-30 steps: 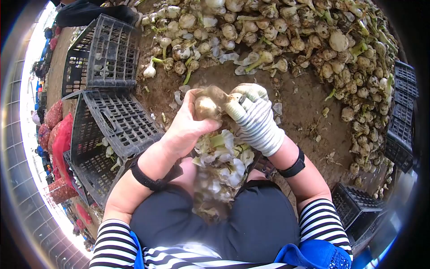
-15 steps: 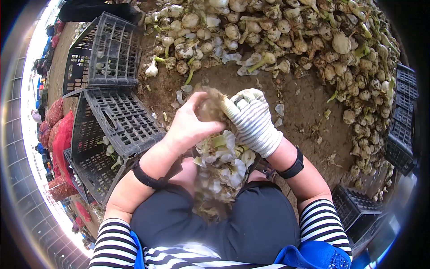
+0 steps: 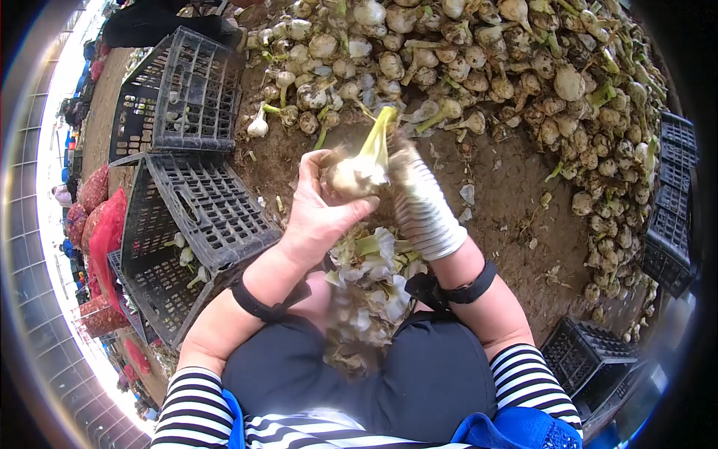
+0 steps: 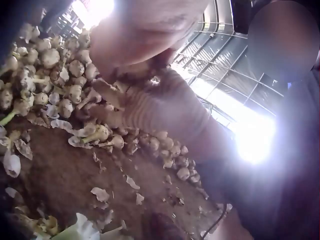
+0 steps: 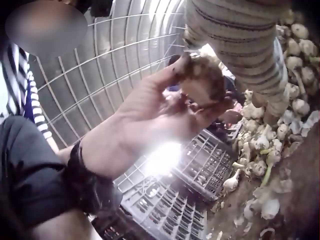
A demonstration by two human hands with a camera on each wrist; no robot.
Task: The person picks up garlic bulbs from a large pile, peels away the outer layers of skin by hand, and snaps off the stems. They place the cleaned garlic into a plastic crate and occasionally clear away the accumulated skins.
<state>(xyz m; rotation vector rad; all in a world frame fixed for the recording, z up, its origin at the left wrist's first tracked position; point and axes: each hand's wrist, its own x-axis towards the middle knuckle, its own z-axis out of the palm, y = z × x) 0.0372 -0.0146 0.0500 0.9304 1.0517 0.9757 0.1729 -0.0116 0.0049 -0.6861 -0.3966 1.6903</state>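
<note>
A garlic bulb (image 3: 350,179) with its thick pale-green stem (image 3: 380,135) sticking up is in my bare left hand (image 3: 318,213), held between thumb and fingers above the lap. In the right wrist view the bulb (image 5: 205,82) shows brownish outer skin in the left hand's grip. My right hand (image 3: 422,198), in a striped knit glove, is right beside the bulb and stem, blurred by motion. The left wrist view shows the glove (image 4: 160,107) with fingers reaching past the bulb; what they hold is unclear. Loose papery skins (image 3: 374,288) lie between the knees.
A large heap of garlic bulbs (image 3: 516,82) spreads in front and to the right. Black plastic crates (image 3: 213,206) lie tipped at the left; another crate (image 3: 594,352) stands at the right, near stacked crates (image 3: 669,206). Red mesh sacks (image 3: 105,232) are further left.
The bulb has turned in the left hand, and its green stem now points up and away. My right hand has shifted, its glove now blurred and upright beside the stem.
</note>
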